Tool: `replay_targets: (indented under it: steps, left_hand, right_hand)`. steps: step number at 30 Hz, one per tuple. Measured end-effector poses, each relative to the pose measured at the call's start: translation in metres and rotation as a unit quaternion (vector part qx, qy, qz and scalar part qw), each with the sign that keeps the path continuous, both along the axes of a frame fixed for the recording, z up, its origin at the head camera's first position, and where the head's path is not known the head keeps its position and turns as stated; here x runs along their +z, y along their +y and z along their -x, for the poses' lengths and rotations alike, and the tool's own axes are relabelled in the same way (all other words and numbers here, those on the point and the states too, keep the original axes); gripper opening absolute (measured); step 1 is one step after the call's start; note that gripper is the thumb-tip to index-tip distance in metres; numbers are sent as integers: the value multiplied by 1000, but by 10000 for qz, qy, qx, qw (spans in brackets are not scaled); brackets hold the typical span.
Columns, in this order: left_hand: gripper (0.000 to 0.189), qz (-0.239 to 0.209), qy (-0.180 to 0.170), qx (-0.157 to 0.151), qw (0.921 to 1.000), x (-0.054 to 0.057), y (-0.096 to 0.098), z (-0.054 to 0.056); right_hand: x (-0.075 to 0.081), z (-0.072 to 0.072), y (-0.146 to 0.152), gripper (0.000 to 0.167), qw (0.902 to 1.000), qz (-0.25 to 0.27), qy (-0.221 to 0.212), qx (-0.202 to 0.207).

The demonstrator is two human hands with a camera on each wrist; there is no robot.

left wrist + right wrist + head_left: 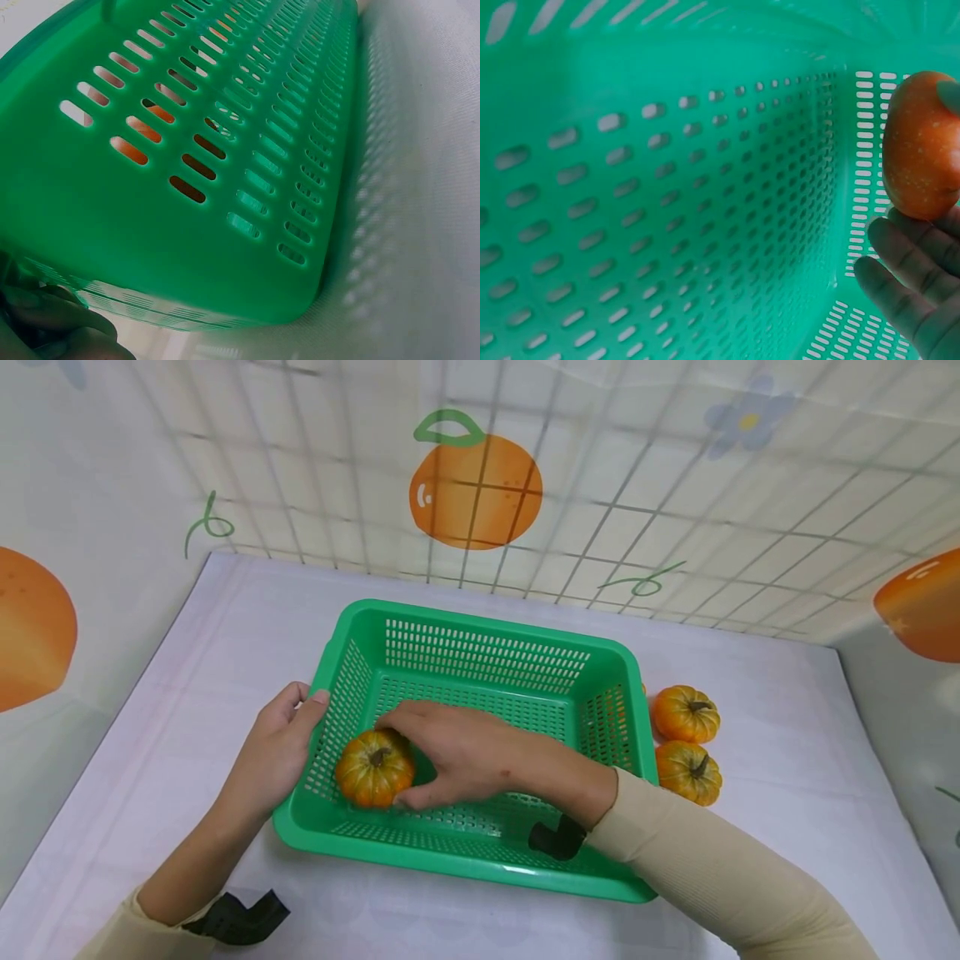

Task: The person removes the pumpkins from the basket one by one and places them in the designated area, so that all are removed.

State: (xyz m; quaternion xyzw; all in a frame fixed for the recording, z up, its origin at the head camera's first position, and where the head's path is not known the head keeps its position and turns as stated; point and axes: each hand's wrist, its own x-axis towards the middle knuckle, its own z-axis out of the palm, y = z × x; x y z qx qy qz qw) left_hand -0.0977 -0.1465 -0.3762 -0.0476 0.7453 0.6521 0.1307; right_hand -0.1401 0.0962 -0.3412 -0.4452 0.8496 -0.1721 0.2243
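A green plastic basket [465, 870] with slotted walls stands on the table. My left hand [276, 750] grips its left rim, thumb on top; in the left wrist view its curled fingers [64, 326] show under the rim. Inside the basket, at the left end, my right hand [461, 752] holds a small orange-yellow pumpkin [372, 770] with a brown stem. The right wrist view shows the smooth orange side of this pumpkin [919, 150] between the thumb above and the fingers [907, 277] below.
Two more small pumpkins, one farther back [684, 714] and one nearer [688, 773], lie just right of the basket, and orange shows through its right wall. A white cloth covers the table [247, 610]. Behind it stands a gridded wall sheet [360, 485] printed with oranges.
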Motion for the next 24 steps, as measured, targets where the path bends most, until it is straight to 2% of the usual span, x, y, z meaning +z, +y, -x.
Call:
replay_targets:
  steps: [7,17,24]
  left_hand:
    - [45,-15,56,0,10000,1,1,0]
    - [47,-6,49,-6,10000,0,2,1]
    - [46,-27,45,-6,10000,0,3,0]
  right_hand:
    - [4,1,3,74,9997,206,59,-96]
    - [11,6,12,69,9966,764,159,-260]
    - [14,6,16,70,9961,746,260,-395]
